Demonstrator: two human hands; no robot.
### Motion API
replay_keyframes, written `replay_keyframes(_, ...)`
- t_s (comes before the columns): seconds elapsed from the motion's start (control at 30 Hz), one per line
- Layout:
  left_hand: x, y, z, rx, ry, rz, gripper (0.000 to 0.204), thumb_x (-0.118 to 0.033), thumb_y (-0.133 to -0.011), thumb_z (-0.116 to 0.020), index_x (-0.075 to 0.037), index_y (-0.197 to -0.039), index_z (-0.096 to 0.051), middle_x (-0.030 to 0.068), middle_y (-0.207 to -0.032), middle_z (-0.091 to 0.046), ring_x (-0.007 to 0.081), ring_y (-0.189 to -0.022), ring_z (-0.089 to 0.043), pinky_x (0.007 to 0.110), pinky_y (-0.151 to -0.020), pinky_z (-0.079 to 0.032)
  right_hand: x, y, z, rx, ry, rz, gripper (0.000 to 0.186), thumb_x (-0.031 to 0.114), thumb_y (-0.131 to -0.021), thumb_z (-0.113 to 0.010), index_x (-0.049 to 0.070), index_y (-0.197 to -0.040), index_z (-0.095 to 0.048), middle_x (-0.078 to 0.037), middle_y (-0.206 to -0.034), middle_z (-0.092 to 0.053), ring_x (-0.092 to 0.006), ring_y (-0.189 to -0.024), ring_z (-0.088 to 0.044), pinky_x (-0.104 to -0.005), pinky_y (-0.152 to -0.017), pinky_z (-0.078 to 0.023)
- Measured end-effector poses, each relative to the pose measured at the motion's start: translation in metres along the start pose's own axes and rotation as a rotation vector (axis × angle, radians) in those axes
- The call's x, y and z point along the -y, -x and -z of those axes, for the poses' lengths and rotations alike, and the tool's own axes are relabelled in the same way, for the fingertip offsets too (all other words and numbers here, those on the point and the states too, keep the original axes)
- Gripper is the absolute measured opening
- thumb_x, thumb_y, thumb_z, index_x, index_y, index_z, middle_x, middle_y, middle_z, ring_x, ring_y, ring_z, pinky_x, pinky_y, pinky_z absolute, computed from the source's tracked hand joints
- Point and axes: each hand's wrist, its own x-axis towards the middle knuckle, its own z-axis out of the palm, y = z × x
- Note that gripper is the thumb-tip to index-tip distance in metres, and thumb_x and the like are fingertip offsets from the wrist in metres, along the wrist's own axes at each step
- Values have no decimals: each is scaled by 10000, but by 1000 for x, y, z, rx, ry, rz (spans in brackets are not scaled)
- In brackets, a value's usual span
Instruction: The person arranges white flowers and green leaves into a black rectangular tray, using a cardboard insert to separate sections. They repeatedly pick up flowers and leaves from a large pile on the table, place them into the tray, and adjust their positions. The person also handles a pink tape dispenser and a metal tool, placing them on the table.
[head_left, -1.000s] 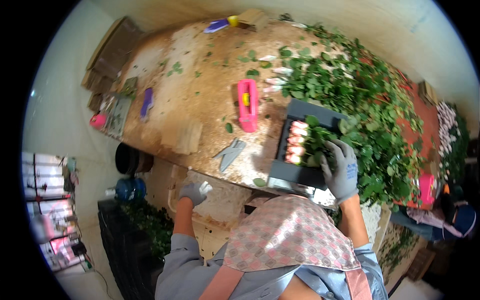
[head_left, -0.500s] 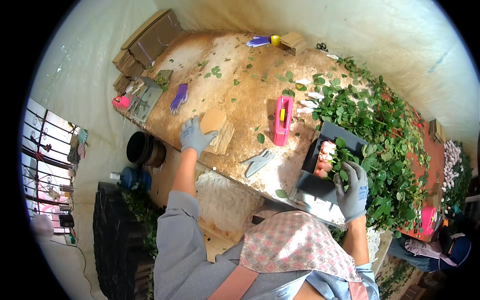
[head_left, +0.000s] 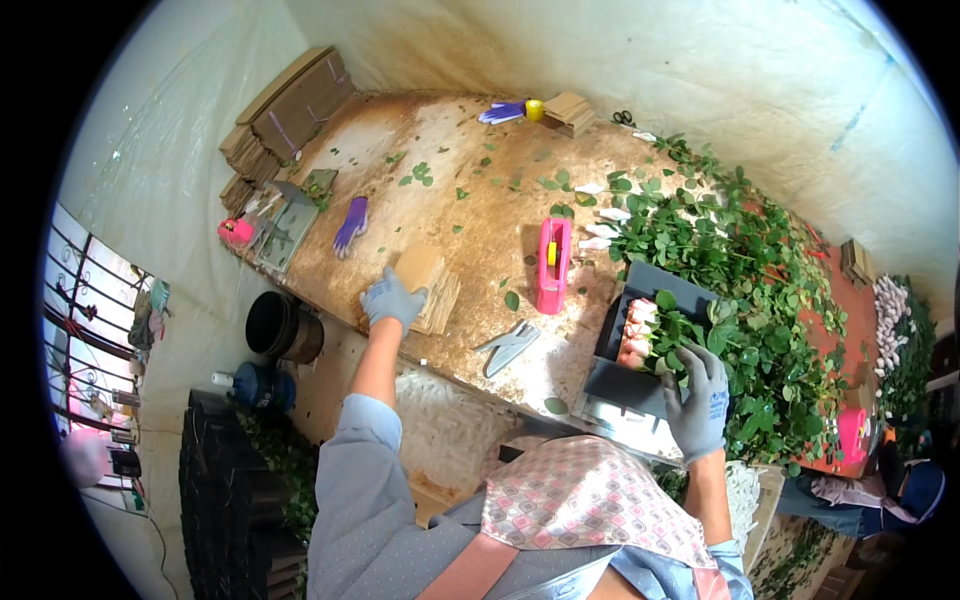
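Observation:
My left hand (head_left: 394, 302), in a grey glove, rests at the left edge of a stack of brown cardboard sheets (head_left: 436, 300). Its fingers are spread and the thumb touches the stack. On the right stands a dark grey box (head_left: 622, 388) with pink roses (head_left: 638, 332) lying inside, their leafy stems pointing right. Beside the box's near right side is my gloved right hand (head_left: 702, 400), thumb and fingers apart, close to the leaves; no object shows in its grasp. Between the hands lie grey pliers-like shears (head_left: 512, 346) and a pink tape dispenser (head_left: 553, 268).
A large heap of leafy rose stems (head_left: 770, 330) covers the table's right side. Purple gloves (head_left: 351, 228), a metal holder (head_left: 290, 232) and cardboard piles (head_left: 300, 100) lie farther off. A black bucket (head_left: 272, 322) stands beyond the left edge. Another person (head_left: 905, 495) is at far right.
The view has tilted, so the table sits slightly lower in it. My left hand stays by the cardboard stack, its fingers drawn in a little. My right hand's fingers have shifted slightly beside the box.

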Motion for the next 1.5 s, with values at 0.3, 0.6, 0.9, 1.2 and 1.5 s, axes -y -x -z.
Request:
replay_keyframes(0.3, 9, 27, 48, -329, 262, -148, 938, -522, -753, -827, -46, -1482, -478, 261, -1264, -667, 432, -1115, -655, 480, -970, -513, 22, -9, -9, 79, -105, 72, 395, 146, -837, -755, 42, -1199, -635, -160, -1188, -631, -376, -1081, -601, -479, -932, -478)
replay_keyframes(0.6, 32, -50, -17, -642, 138, -426, 787, -449, -810, -795, -3, -1395, -517, 260, -1329, -578, 366, -1197, -592, 461, -1022, -497, 16, -1, -17, 324, -250, 91, 433, 233, -830, -726, 32, -1189, -590, -191, -1209, -577, -386, -1110, -577, -479, -938, -471)
replay_keyframes(0.9, -228, 118, -24, -370, 524, -1180, 607, -388, -838, -749, -9, -1256, -526, 239, -1193, -567, 360, -1074, -572, 457, -926, -474, 5, 1, -57, -26, -818, -181, 553, 358, -897, -690, 58, -1341, -551, -203, -1164, -634, -346, -1054, -627, -437, -892, -511)
replay_keyframes(1.2, -360, 231, -40, 45, 522, -1713, 434, -327, -866, -703, -16, -1117, -535, 218, -1057, -557, 355, -951, -551, 454, -831, -450, -50, 34, -34, -357, -654, -320, 398, 370, -929, -707, 11, -1093, -657, -212, -989, -703, -317, -878, -653, -468, -780, -506)
replay_keyframes(1.5, -392, 274, -38, 188, 446, -1912, 283, -267, -894, -657, -22, -978, -543, 196, -920, -546, 349, -829, -530, 450, -736, -427, -55, 52, 2, -473, -631, -555, 298, 340, -919, -703, 54, -1002, -693, -165, -891, -713, -278, -794, -665, -451, -693, -511)
